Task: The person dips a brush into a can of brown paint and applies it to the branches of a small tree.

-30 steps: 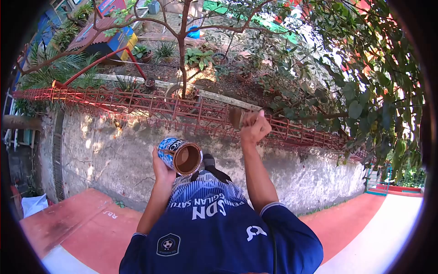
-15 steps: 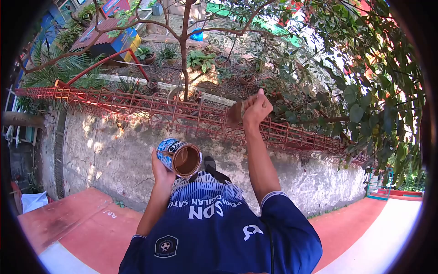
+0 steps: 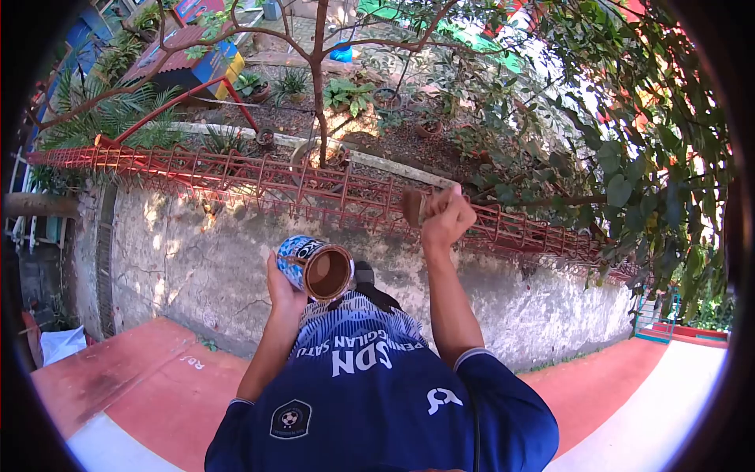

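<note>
My left hand (image 3: 284,285) is wrapped round a blue and white paint can (image 3: 294,258), tilted so its open mouth faces me. Brown paint coats the inside and the rim. In my right hand (image 3: 448,219) is a paintbrush (image 3: 413,206), its wide brown head pointing left and overlapping the bars of a red metal lattice (image 3: 366,191). The fingers close round the brush handle, which is mostly hidden by them. The lattice runs along the top of a weathered wall (image 3: 212,259).
Behind the lattice stand a thin tree trunk (image 3: 319,102), potted plants (image 3: 429,127) and a blue bucket (image 3: 340,53). Leafy branches (image 3: 621,173) hang over the right end. Red paving (image 3: 165,377) lies at the wall's foot, with a white cloth or bag (image 3: 63,344) at far left.
My right hand and the paintbrush have moved slightly down, the brush head now lower against the lattice. The can has shifted a little to the right, still in my left hand.
</note>
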`<action>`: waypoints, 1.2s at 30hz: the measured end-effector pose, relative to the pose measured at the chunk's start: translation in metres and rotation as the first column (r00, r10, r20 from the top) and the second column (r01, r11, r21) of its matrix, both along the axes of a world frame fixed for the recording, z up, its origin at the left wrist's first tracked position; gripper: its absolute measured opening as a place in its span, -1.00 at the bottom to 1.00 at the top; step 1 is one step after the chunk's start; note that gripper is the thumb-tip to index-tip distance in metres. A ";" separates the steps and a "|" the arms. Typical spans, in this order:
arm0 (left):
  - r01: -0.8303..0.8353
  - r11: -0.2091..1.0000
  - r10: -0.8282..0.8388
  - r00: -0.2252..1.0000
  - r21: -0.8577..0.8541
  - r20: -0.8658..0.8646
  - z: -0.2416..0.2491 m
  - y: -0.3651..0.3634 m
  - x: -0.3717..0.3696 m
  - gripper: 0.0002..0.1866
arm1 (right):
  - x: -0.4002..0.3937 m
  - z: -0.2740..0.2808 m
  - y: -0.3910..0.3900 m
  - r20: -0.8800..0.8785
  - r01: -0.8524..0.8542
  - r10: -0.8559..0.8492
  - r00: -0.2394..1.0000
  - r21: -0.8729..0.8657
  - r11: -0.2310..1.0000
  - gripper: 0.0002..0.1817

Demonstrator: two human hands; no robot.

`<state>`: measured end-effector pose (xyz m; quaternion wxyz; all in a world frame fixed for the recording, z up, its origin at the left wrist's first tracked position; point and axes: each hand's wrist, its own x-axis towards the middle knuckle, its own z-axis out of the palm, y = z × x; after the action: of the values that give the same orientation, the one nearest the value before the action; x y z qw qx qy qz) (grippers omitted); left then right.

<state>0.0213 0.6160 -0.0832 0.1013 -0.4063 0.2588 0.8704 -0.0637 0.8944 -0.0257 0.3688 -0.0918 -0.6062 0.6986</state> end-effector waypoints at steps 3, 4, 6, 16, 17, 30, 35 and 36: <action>-0.013 1.000 0.013 1.000 0.019 0.000 -0.001 0.001 -0.006 -0.35 | 0.023 0.005 -0.004 0.054 -0.028 0.031 0.998 -0.051 0.998 -0.40; -0.007 1.000 0.007 1.000 0.022 0.002 -0.003 0.000 -0.006 -0.36 | 0.026 0.006 -0.005 0.083 -0.040 0.047 0.995 -0.081 0.996 -0.40; -0.006 1.000 0.007 1.000 0.024 -0.007 -0.003 0.000 -0.010 -0.35 | 0.020 0.010 -0.004 0.084 -0.036 0.042 0.996 -0.069 0.997 -0.40; -0.010 1.000 0.011 0.999 0.026 -0.042 0.016 0.007 -0.008 -0.36 | -0.078 0.012 0.007 0.186 0.020 -0.041 0.982 0.115 0.993 -0.42; -0.018 1.000 0.018 0.999 0.024 -0.037 0.014 0.007 -0.005 -0.36 | -0.088 0.014 0.007 0.099 0.004 -0.017 0.995 0.132 0.991 -0.42; -0.034 0.999 0.033 0.999 -0.039 -0.025 0.010 0.003 -0.003 -0.35 | -0.004 0.022 0.001 0.152 0.016 -0.016 0.988 0.007 1.000 -0.40; -0.020 0.999 0.019 0.999 -0.035 -0.031 0.016 0.009 -0.012 -0.36 | 0.010 0.015 0.007 0.254 -0.024 -0.011 0.967 0.135 0.991 -0.39; -0.012 1.000 0.011 0.999 -0.027 -0.035 0.016 0.010 -0.013 -0.36 | 0.004 0.018 0.009 0.285 -0.004 -0.028 0.958 0.110 0.994 -0.40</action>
<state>0.0084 0.6258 -0.0672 0.0859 -0.3938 0.2702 0.8744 -0.0598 0.9035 -0.0081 0.2859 -0.1752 -0.6900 0.6415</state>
